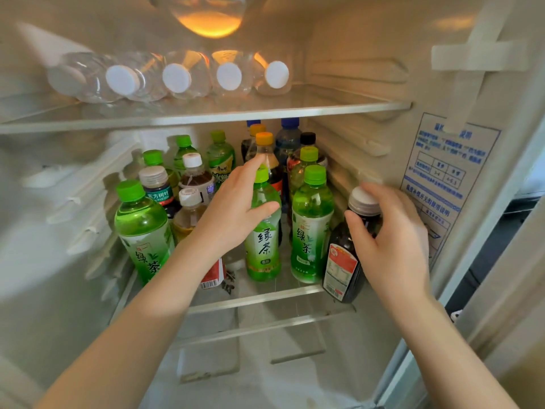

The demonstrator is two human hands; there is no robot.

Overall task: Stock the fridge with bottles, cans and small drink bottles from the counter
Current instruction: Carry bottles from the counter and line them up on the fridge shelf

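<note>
Fridge shelf (265,299): left hand (233,208) grasps one of three front green bottles (264,249), right hand (395,240) clutches one dark bottle (342,267).

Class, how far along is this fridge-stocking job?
Done: water bottles lie on the top shelf; middle shelf crowded. In hand: right hand grips a dark bottle at its front; left hand holds a green tea bottle. Left: seating that bottle; other stock unseen.
</note>
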